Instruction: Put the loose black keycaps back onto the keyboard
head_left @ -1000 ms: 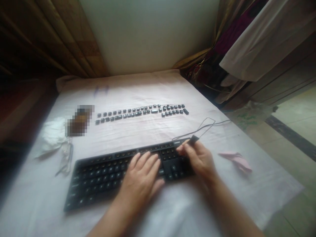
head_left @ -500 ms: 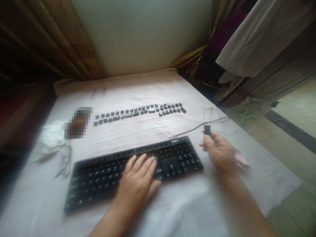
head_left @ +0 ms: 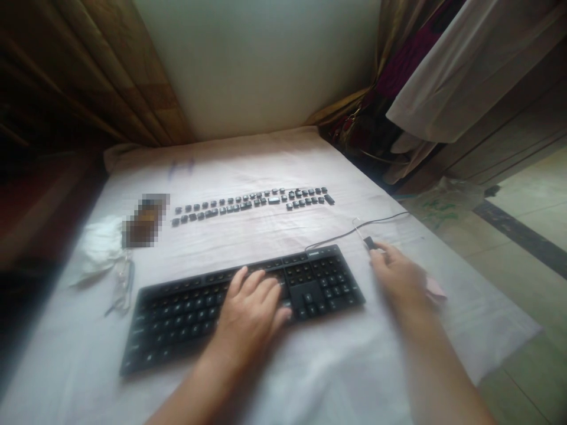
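A black keyboard [head_left: 186, 307] lies on a table under a white cloth [head_left: 266, 159]. My left hand [head_left: 250, 316] rests flat on the keyboard's middle, fingers stretched over the keys. My right hand [head_left: 396, 274] is just right of the keyboard, low over the cloth and slightly blurred. Its thumb and forefinger pinch the black handle of a wire keycap puller [head_left: 367, 239], whose loop points away from me and lies at the cloth. Two rows of loose black keycaps [head_left: 248, 202] are laid out behind the keyboard.
The keyboard's cable [head_left: 381, 223] runs off the right table edge. A pink cloth [head_left: 436, 288] lies under my right wrist. At the left are a pixelated brown object [head_left: 145, 219], crumpled white tissue [head_left: 100, 248] and a thin clear item [head_left: 121, 286]. Curtains hang behind.
My right hand left the keyboard's right end with the puller, swung right, then lowered it from upright towards the cloth. My left hand stayed on the keys.
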### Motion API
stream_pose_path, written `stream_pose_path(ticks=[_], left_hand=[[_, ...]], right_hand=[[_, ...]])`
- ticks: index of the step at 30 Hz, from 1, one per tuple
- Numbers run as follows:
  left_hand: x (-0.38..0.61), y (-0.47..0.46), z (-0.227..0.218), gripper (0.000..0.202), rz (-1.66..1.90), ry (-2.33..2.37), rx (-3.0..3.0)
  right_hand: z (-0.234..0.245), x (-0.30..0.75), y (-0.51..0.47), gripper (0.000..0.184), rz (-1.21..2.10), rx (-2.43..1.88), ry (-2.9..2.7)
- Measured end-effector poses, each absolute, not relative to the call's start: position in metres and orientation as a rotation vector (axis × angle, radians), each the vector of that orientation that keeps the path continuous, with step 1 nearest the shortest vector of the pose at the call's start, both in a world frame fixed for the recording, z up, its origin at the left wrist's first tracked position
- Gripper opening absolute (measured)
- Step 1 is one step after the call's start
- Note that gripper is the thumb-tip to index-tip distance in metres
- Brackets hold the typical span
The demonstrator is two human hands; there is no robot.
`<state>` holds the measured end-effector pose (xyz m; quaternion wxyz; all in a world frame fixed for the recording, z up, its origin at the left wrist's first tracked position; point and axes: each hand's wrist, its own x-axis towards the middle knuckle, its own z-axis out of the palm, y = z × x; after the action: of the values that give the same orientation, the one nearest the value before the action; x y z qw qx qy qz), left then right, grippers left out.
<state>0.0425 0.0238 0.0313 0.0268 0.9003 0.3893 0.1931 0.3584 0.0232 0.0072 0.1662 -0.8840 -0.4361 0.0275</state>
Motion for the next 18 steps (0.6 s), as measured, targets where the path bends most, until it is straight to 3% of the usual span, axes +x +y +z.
stream_pose_path(ticks=[12,18], left_hand=[[0.054,0.039,0.034,0.024,0.409,1.314,2.581],[0.056,0.053,0.036,0.003,0.271,1.356,2.464]], right_hand=[[0.006,0.352,0.022,0.031,0.01,-2.587,-1.333],[0.007,0.353,0.023,0.031,0.039,-2.594,-1.343]])
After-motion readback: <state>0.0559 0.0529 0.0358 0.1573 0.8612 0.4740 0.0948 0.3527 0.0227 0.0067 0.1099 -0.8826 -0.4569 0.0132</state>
